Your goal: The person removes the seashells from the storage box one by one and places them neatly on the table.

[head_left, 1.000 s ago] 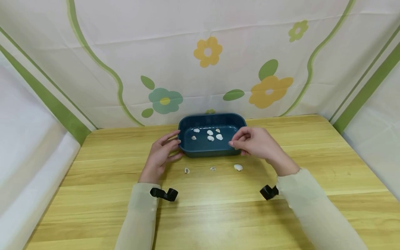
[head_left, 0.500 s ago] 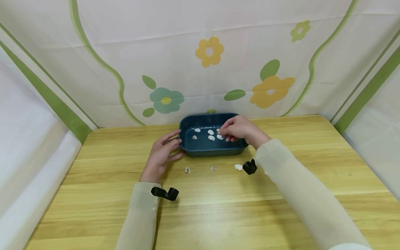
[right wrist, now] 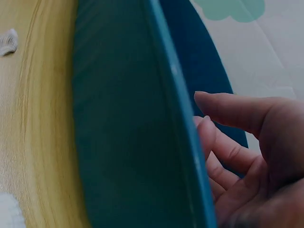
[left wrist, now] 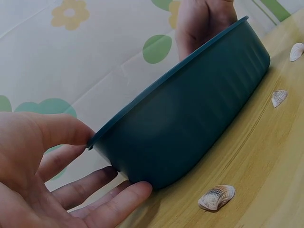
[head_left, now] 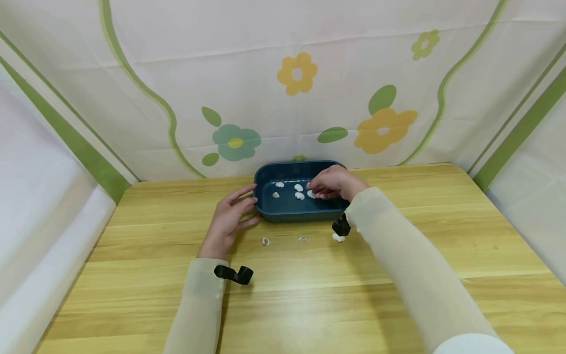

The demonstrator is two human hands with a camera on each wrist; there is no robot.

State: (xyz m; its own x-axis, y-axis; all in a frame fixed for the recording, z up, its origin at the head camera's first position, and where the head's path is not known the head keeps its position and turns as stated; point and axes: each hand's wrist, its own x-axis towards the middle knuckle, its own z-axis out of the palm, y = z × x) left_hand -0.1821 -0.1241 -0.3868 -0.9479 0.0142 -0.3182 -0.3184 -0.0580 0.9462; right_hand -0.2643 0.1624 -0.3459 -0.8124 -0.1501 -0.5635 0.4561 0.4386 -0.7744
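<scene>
A dark teal rectangular basin [head_left: 292, 215] stands at the back of the table with several small seashells [head_left: 299, 195] inside. My left hand [head_left: 226, 219] touches its left end. In the left wrist view, that hand's thumb meets the rim and its straight fingers rest against the outer wall. My right hand [head_left: 333, 182] reaches over the basin's right side, fingertips low among the shells. In the right wrist view, thumb and index fingertips stand apart with no shell showing between them; the rim hides part of the fingers.
In front of the basin, three shells lie spaced on the wooden table [head_left: 283, 305]: a left shell [head_left: 266, 241], a middle shell [head_left: 302, 239] and a right white shell [head_left: 338, 238], partly covered by the black wrist camera [head_left: 341, 226]. Behind hangs a flowered cloth [head_left: 247, 88].
My right hand has moved left from the basin's right rim, where its fingertips were together, to over the shells inside, and its forearm has followed. My left hand has kept its place.
</scene>
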